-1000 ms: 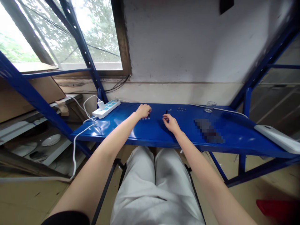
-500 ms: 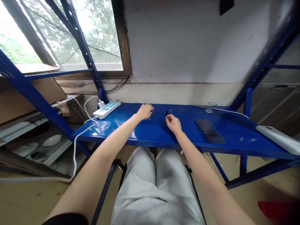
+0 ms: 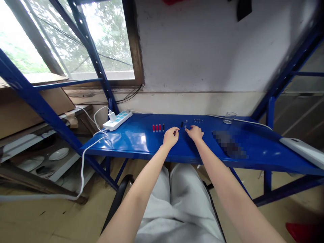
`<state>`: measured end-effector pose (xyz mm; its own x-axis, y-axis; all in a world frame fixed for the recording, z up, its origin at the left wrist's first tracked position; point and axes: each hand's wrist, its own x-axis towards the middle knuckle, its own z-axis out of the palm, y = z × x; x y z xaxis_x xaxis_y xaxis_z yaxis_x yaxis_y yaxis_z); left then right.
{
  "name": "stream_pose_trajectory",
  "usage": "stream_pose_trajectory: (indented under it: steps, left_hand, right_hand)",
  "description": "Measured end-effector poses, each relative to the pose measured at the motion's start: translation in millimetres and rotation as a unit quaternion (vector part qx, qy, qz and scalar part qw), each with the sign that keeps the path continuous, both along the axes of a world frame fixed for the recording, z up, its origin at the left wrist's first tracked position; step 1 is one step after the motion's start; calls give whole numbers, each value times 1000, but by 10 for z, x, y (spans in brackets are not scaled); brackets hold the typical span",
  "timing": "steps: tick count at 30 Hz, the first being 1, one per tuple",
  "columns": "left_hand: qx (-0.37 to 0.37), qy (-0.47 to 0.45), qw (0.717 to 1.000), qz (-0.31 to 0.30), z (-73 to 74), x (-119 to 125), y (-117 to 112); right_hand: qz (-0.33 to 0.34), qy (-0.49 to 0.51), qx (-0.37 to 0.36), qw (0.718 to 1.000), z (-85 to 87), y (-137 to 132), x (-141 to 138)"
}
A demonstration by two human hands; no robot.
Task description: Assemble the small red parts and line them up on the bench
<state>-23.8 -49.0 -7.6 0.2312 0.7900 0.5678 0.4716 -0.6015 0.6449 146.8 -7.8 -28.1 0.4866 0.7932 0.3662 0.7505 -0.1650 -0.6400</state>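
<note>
My left hand (image 3: 171,136) is closed in a pinch over the blue table, beside a row of small upright tubes. What its fingertips hold, if anything, is too small to make out. In the row stand red tubes (image 3: 156,128) and one black tube (image 3: 163,127), each with a pale lower end. My right hand (image 3: 195,133) rests low over the table, thumb and forefinger apart. By its thumb is a tiny clear piece (image 3: 185,127). A short black cylinder (image 3: 182,124) stands between the hands, a little farther back, near a small shiny piece (image 3: 186,121).
Several tiny pieces (image 3: 198,120) lie in rows behind my right hand. Farther right are a clear glass (image 3: 230,117), a blurred-out dark object (image 3: 229,143) and a white flat object (image 3: 302,150). A white power strip (image 3: 117,120) with cords sits at the table's left end.
My left hand has moved right, away from the tubes, which now show fully. My right hand has left the black cylinder, shifted slightly right, and parted its fingers.
</note>
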Motion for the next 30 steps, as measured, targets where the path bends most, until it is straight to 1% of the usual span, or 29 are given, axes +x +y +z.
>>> stream_pose_trajectory:
  steps: [3, 6, 11, 15, 18, 21, 23, 27, 30]
  left_hand:
    - [-5, -25, 1000, 13, -12, -61, -14]
    - [-11, -39, 999, 25, -19, -89, -11]
    - [-8, -38, 999, 33, -47, -87, 13]
    - [-1, -29, 999, 32, -58, -93, 9]
    - [3, -5, 999, 41, -45, -90, -14]
    - [24, 12, 998, 51, -13, -78, -49]
    - [46, 24, 997, 51, 9, -70, -74]
    - [67, 66, 994, 55, 17, -58, -93]
    - [64, 86, 993, 59, -6, -49, -83]
  right_hand:
    - [-2, -22, -51, 998, 42, 92, 22]
    - [12, -34, -88, 995, 88, 178, 10]
    - [33, -43, -103, 993, 144, 295, -116]
    - [57, -83, -122, 987, 209, 293, -268]
    - [72, -97, -88, 989, 284, 210, -369]
    - [105, -118, -49, 986, 357, 69, -443]
    - [136, -153, -14, 979, 382, -44, -473]
    - [175, -221, 57, 958, 331, -247, -481]
    - [194, -241, 69, 949, 236, -323, -453]
